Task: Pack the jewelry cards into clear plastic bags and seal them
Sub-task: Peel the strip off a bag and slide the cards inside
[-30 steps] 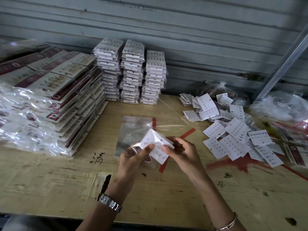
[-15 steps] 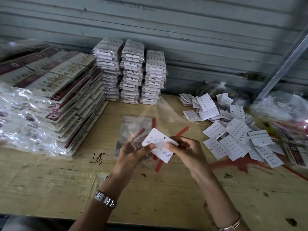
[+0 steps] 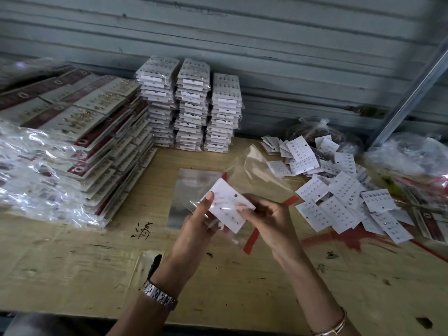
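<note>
**Card at the bag's mouth — sealing still ahead**

Head view. Holding the jewelry card (image 3: 229, 207) over the middle of the table (image 3: 97, 263), just near of the flat bag stack (image 3: 194, 190). Pinching its left corner with the left hand (image 3: 194, 229), thumb on top, fingers curled beneath. Pinching its right edge with the right hand (image 3: 271, 221), fingers curled in. Against a second ago: no longer wrapped in crumpled plastic — clear bag (image 3: 252, 163) now fanned out far and right, likely opened for loading. Cannot tell how far in. Red strip (image 3: 251, 240) loose, so unsealed. Lying face up, long axis far-left to near-right, hole edge toward the far right.
</note>
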`<move>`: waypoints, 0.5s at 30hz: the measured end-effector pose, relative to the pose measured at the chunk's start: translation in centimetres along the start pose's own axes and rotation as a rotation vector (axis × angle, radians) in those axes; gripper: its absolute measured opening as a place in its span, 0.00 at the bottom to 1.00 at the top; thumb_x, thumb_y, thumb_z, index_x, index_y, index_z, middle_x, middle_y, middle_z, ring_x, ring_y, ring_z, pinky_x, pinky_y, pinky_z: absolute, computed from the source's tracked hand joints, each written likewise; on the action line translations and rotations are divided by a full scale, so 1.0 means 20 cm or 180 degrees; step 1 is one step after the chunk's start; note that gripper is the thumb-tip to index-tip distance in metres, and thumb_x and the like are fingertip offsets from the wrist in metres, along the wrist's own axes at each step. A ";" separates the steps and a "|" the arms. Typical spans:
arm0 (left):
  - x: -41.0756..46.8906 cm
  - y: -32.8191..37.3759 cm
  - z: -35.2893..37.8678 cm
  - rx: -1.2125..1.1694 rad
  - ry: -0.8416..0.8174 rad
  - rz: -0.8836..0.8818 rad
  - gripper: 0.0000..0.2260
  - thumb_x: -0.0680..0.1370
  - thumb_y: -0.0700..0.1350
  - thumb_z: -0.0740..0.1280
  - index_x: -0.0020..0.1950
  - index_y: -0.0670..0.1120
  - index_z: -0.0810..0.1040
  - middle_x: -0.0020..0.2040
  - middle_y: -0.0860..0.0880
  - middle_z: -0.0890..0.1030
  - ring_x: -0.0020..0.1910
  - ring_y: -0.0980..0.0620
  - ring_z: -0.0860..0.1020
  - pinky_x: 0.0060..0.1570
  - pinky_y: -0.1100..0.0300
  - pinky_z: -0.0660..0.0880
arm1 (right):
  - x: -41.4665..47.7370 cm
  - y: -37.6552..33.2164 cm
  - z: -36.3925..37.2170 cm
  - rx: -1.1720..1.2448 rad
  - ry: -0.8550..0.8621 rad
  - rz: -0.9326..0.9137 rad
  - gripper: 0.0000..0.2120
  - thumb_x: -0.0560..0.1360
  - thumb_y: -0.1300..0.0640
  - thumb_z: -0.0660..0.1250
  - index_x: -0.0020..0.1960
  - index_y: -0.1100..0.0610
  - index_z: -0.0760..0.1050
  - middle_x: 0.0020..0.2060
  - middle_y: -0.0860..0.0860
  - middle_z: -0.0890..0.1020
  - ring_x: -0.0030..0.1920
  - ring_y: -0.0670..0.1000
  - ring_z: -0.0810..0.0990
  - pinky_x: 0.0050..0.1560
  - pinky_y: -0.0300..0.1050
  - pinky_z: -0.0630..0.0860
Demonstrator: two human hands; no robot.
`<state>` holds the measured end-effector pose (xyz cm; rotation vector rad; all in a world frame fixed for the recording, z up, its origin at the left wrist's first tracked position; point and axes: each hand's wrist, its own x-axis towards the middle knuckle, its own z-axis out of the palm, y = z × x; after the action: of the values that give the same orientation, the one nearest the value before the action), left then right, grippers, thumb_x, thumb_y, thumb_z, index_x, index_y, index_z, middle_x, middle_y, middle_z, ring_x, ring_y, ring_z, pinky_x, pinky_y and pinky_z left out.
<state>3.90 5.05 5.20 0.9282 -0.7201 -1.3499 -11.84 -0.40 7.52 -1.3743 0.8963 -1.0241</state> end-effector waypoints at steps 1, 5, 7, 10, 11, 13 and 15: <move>0.00 0.00 0.00 -0.0133 0.0091 0.0031 0.20 0.76 0.58 0.69 0.58 0.44 0.81 0.55 0.38 0.83 0.55 0.44 0.81 0.55 0.50 0.77 | 0.00 0.00 0.00 -0.0049 -0.0016 0.0001 0.11 0.73 0.62 0.74 0.54 0.54 0.83 0.47 0.51 0.87 0.50 0.52 0.85 0.50 0.43 0.82; 0.00 0.00 0.01 -0.0041 0.0157 0.0208 0.09 0.76 0.48 0.70 0.48 0.44 0.85 0.49 0.40 0.85 0.46 0.45 0.83 0.45 0.56 0.81 | 0.00 0.02 0.00 -0.0127 -0.0213 0.0035 0.11 0.74 0.59 0.73 0.57 0.56 0.82 0.48 0.51 0.87 0.50 0.51 0.85 0.46 0.41 0.81; -0.01 0.00 0.01 -0.0073 0.0235 0.0173 0.11 0.73 0.49 0.73 0.49 0.42 0.84 0.50 0.38 0.84 0.47 0.43 0.83 0.45 0.57 0.81 | 0.00 0.02 0.00 -0.0240 -0.0281 0.0013 0.10 0.74 0.58 0.73 0.55 0.51 0.83 0.48 0.49 0.87 0.50 0.49 0.85 0.46 0.39 0.81; -0.02 -0.01 0.01 -0.0117 0.0133 0.0137 0.11 0.75 0.49 0.73 0.50 0.43 0.85 0.51 0.38 0.84 0.48 0.42 0.84 0.43 0.56 0.81 | -0.01 0.02 0.00 -0.0377 -0.0480 -0.0146 0.10 0.75 0.58 0.73 0.54 0.46 0.83 0.47 0.50 0.87 0.50 0.51 0.86 0.50 0.47 0.83; -0.02 -0.01 0.01 -0.0159 0.0075 0.0132 0.11 0.75 0.49 0.73 0.52 0.43 0.84 0.51 0.37 0.84 0.48 0.42 0.84 0.42 0.55 0.81 | -0.01 0.03 0.00 -0.0426 -0.0534 -0.0235 0.10 0.75 0.57 0.73 0.55 0.47 0.83 0.47 0.51 0.87 0.49 0.53 0.86 0.50 0.50 0.83; -0.02 -0.01 0.01 -0.0157 0.0001 0.0120 0.12 0.75 0.50 0.72 0.53 0.43 0.84 0.52 0.37 0.83 0.49 0.42 0.83 0.43 0.54 0.81 | -0.02 0.04 0.00 -0.0651 -0.0579 -0.0455 0.12 0.76 0.58 0.72 0.59 0.50 0.82 0.46 0.52 0.87 0.46 0.52 0.86 0.46 0.50 0.83; -0.02 0.00 0.00 -0.0135 -0.0005 0.0061 0.13 0.75 0.50 0.73 0.54 0.44 0.84 0.53 0.39 0.84 0.49 0.43 0.83 0.44 0.55 0.81 | -0.03 0.05 0.01 -0.0982 -0.0462 -0.0587 0.14 0.77 0.57 0.71 0.62 0.53 0.80 0.44 0.51 0.86 0.42 0.51 0.84 0.40 0.48 0.81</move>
<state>3.89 5.49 5.11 0.8847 -0.6974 -1.3441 -11.88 0.11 6.44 -1.7946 0.8552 -0.9354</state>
